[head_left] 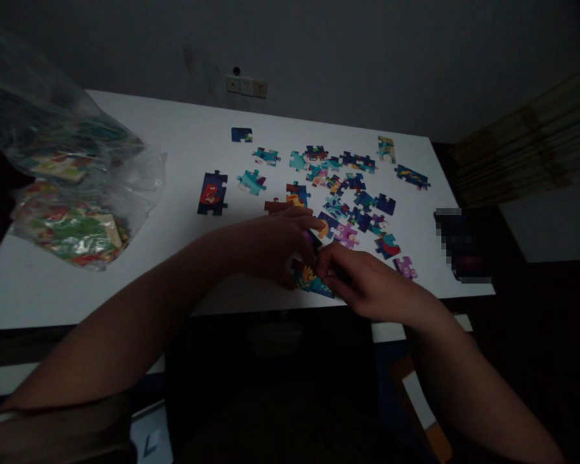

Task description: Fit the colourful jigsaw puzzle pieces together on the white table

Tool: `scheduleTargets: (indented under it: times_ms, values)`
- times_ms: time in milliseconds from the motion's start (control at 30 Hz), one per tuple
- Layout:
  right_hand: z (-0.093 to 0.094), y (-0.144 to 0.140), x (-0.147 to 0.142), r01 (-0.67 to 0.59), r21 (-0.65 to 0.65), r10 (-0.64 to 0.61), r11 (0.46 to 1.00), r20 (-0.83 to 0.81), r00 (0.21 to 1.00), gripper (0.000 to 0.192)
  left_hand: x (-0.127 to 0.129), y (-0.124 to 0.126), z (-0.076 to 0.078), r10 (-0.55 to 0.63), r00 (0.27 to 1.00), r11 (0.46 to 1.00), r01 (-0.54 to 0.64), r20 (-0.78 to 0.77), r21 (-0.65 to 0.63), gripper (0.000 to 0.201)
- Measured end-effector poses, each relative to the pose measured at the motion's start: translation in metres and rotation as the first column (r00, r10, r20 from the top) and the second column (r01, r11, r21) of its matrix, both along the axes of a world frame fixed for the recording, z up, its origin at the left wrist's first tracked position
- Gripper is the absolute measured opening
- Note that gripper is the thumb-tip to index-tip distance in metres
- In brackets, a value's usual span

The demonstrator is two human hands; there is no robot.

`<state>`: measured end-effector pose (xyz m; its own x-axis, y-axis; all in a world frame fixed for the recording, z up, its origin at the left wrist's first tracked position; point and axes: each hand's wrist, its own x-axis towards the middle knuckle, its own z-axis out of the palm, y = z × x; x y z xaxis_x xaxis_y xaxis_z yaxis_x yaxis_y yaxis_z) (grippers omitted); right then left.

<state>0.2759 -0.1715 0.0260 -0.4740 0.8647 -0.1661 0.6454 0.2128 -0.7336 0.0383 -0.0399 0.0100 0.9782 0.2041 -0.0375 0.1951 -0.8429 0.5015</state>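
Note:
Two joined jigsaw pieces (314,282), dark blue with a yellow figure, lie near the table's front edge. Over their upper left side arches my left hand (283,241), fingers apart, the thumb at the edge of the pieces. My right hand (352,277) is closed in a pinch at their right end; a dark jigsaw piece seems to be between its fingertips, mostly hidden. Just beyond the hands lie a blue piece with an orange crescent (326,225) and a purple piece (347,234). A brown piece (276,206) shows beyond my left hand.
Several loose jigsaw pieces (362,201) spread over the white table (174,142). A red-figured piece (213,193) lies apart at left. Clear plastic bags of pieces (84,232) stand at the left end. A blurred-out dark object (464,248) sits at the right edge. Wall sockets (246,86) are behind.

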Motion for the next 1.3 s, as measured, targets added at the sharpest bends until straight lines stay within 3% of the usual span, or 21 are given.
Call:
scheduleTargets:
  times_ms: [233,400,633,867,1033,1200,1300]
  values:
    - [-0.004,-0.012,-0.007,0.013,0.142,-0.019,0.990,0.038,0.999,0.014,-0.001,-0.001,0.001,-0.011,1.000,1.000,0.011,0.013,-0.004,0.042]
    - [-0.015,-0.028,-0.003,0.051,0.247,-0.063,0.968,0.040,0.997,0.023,-0.002,-0.001,-0.001,-0.004,0.999,1.000,0.003,0.049,0.022,0.037]
    - [-0.032,-0.040,-0.002,-0.068,0.554,0.028,0.829,0.080,0.996,0.028,0.000,0.002,-0.001,-0.050,0.996,0.999,0.048,0.078,0.023,0.033]
    - [-0.027,-0.046,0.012,-0.099,0.553,0.026,0.827,0.139,0.990,0.041,-0.003,-0.003,0.007,-0.013,0.999,1.000,0.013,0.049,0.009,0.024]
    - [-0.029,-0.056,0.038,0.201,0.610,-0.242,0.766,-0.016,0.970,0.044,-0.003,0.000,0.003,-0.029,0.997,1.000,0.029,0.066,0.001,0.043]
    - [-0.038,-0.064,0.040,0.161,0.463,-0.247,0.871,0.131,0.960,0.061,0.005,-0.007,0.002,-0.071,0.989,0.997,0.070,0.126,0.014,0.042]
    - [-0.039,-0.064,0.038,0.181,0.438,-0.269,0.881,0.148,0.952,0.063,0.010,-0.012,0.001,-0.105,0.990,0.994,0.100,0.099,0.046,0.026]
